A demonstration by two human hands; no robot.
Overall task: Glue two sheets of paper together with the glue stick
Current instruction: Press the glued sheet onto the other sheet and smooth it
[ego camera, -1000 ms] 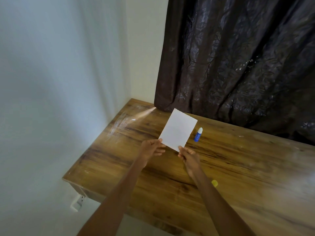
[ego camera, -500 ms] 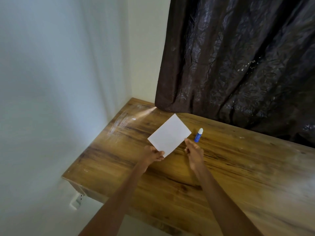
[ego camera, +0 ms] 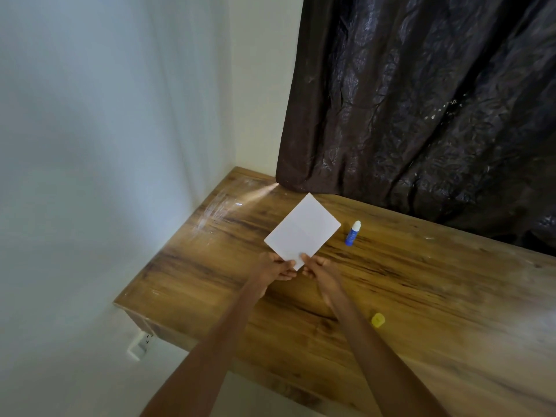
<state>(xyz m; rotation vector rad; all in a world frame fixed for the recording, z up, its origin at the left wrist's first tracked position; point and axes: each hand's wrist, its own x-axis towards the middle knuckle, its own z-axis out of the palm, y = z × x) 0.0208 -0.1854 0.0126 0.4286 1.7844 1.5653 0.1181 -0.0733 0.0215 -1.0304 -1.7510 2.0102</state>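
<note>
Left hand (ego camera: 275, 270) and right hand (ego camera: 319, 269) both pinch near corner of white rectangular paper sheet (ego camera: 302, 232), fingers curled on it, over wooden tabletop (ego camera: 421, 296). Blue glue stick with white tip (ego camera: 352, 233) stands just right of sheet. Small yellow cap (ego camera: 378, 320) lies near right forearm. Dark curtain (ego camera: 436, 100) behind.

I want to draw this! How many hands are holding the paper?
2. The left hand pinches the paper at its near corner; the right hand pinches the same corner beside it.
</note>
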